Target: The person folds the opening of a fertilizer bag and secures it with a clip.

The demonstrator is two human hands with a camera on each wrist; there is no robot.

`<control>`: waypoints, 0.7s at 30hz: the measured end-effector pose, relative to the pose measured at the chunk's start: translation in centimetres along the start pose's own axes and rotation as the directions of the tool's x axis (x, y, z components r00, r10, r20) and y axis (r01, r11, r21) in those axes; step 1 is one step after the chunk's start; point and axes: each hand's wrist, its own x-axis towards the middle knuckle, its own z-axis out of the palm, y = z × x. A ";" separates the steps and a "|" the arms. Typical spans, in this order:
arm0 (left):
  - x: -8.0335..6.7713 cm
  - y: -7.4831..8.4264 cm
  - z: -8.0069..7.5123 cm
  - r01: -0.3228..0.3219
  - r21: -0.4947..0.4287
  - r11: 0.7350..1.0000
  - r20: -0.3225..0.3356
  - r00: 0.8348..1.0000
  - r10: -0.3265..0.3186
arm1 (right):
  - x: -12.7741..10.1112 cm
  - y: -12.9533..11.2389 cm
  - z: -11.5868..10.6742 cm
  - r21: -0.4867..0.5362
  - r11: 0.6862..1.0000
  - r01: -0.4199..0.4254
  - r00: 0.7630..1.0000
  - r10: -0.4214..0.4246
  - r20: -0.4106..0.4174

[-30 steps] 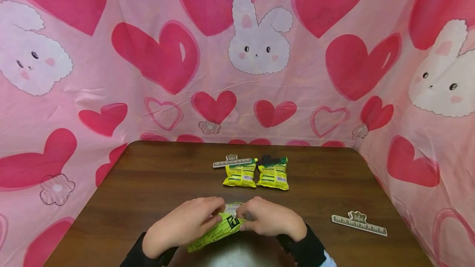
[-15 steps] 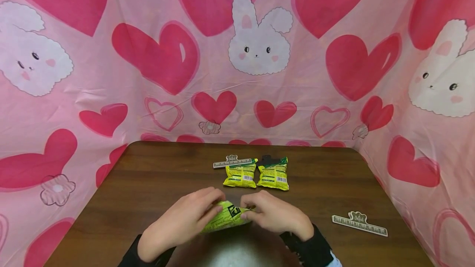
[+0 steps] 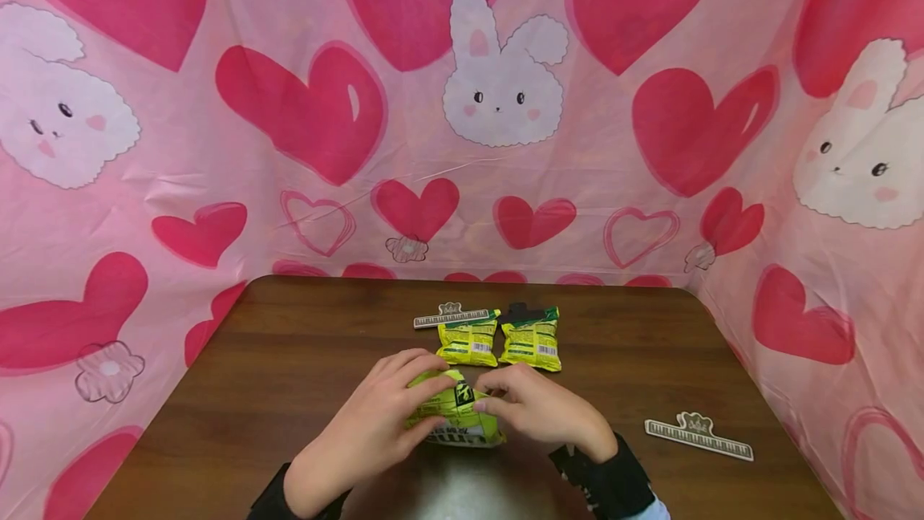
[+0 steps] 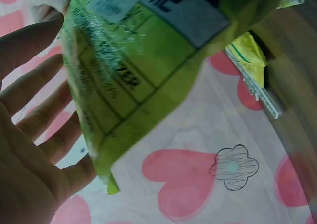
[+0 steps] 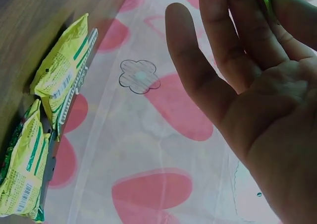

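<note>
Your left hand (image 3: 378, 424) and right hand (image 3: 541, 412) both pinch the unclipped green packet (image 3: 453, 416). Two clipped packets (image 3: 498, 337) lie at 12 o'clock. One spare clip (image 3: 698, 436) waits at 3 o'clock on the tabletop (image 3: 289, 343).

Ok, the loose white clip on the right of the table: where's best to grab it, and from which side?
Pinch the white clip across its narrow width near the middle, probably from above with the right hand, which is nearer. It lies flat and long on the table, with nothing close beside it.
</note>
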 end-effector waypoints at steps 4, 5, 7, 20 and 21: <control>0.0 -0.1 0.6 -0.006 0.023 1.000 0.008 1.000 0.006 | 0.0 0.3 -0.1 0.001 1.000 -0.006 1.000 0.006 0.003; 0.0 -0.2 0.8 -0.003 0.023 1.000 0.013 1.000 0.002 | 0.0 0.4 -0.1 0.000 1.000 -0.008 1.000 0.008 0.003; 0.0 -0.2 1.0 0.009 0.022 1.000 0.029 1.000 -0.010 | 0.1 0.6 -0.1 -0.002 1.000 -0.011 1.000 0.011 0.004; 0.2 -0.4 1.8 0.072 0.008 0.997 0.131 0.989 -0.073 | 0.3 1.2 -0.1 0.001 0.998 -0.058 0.995 0.058 -0.078; 0.2 -0.5 1.8 0.075 0.014 0.997 0.135 0.988 -0.076 | 0.3 1.1 -0.1 -0.010 0.998 -0.054 0.995 0.053 -0.090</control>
